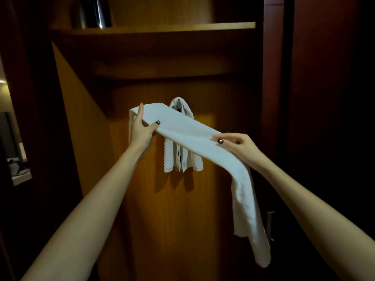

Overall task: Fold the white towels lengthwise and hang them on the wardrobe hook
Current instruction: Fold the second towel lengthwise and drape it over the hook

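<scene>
at centre of frame: a folded white towel (188, 134) stretches as a long narrow band from centre left down toward the lower right, held up in front of the wardrobe back panel (162, 199).
left hand (142, 126): grips the towel's upper left end, thumb laid on top with a dark-painted nail, fingers wrapped around the far edge.
right hand (237, 145): pinches the band right of centre, thumb on top and fingers curled beneath; past this hand the cloth bends and hangs loose to the lower right of the frame.
hook (178, 101): small metal piece on the back panel, just above centre, showing at the top of a hanging towel.
hung towel (182, 157): white with a waffle texture, draped over the hook, both sides dropping behind the held band; it hangs below the band at centre.
shelf (162, 27): wooden board across the top of the frame.
dark metal object (99, 13): stands on the shelf at upper left, blurred.
metal handle (269, 224): lower right, partly hidden by the hanging end.
</scene>
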Tool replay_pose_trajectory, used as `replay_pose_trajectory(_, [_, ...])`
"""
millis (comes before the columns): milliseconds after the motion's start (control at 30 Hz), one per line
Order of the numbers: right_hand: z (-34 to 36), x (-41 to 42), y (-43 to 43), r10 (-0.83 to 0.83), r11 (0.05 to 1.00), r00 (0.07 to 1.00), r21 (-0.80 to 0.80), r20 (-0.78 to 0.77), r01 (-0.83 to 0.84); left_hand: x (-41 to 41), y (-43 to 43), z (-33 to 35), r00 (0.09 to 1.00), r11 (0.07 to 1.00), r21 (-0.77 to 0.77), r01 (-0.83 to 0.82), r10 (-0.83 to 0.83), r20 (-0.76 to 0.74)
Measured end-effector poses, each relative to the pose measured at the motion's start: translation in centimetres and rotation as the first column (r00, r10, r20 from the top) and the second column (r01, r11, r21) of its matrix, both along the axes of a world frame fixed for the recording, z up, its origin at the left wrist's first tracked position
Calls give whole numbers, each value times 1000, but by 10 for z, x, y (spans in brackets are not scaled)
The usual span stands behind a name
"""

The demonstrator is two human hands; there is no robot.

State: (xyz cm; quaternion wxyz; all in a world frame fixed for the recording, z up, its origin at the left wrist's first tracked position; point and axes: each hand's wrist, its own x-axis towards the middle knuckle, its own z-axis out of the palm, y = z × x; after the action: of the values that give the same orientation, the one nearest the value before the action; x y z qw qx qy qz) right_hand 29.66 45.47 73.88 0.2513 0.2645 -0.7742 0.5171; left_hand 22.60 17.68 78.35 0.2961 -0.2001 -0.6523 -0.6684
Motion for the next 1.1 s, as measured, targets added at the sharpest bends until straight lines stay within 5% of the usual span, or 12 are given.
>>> replay_pose_trajectory(167, [36,-43,3,-38,983,998,176,-40,45,-42,-6,13,996,997,35,-73,74,-49])
replay_pose_trajectory(567, [147,-176,-4,-143,989,952,3,-272,150,-190,-14,87,975,963,178,-204,216,-47])
replay_pose_trajectory(733, [171,-246,-5,-195,976,964,61,-183,209,-242,-22,77,934,930,122,-348,355,-45])
replay_pose_trajectory(933, [185,-313,-14,-154,985,971,52,-183,166,-281,-31,69,974,933,281,-226,224,43])
replay_pose_trajectory(1100, [185,-355,-9,-187,982,968,8,-167,191,-300,-33,69,967,952,173,-254,252,38])
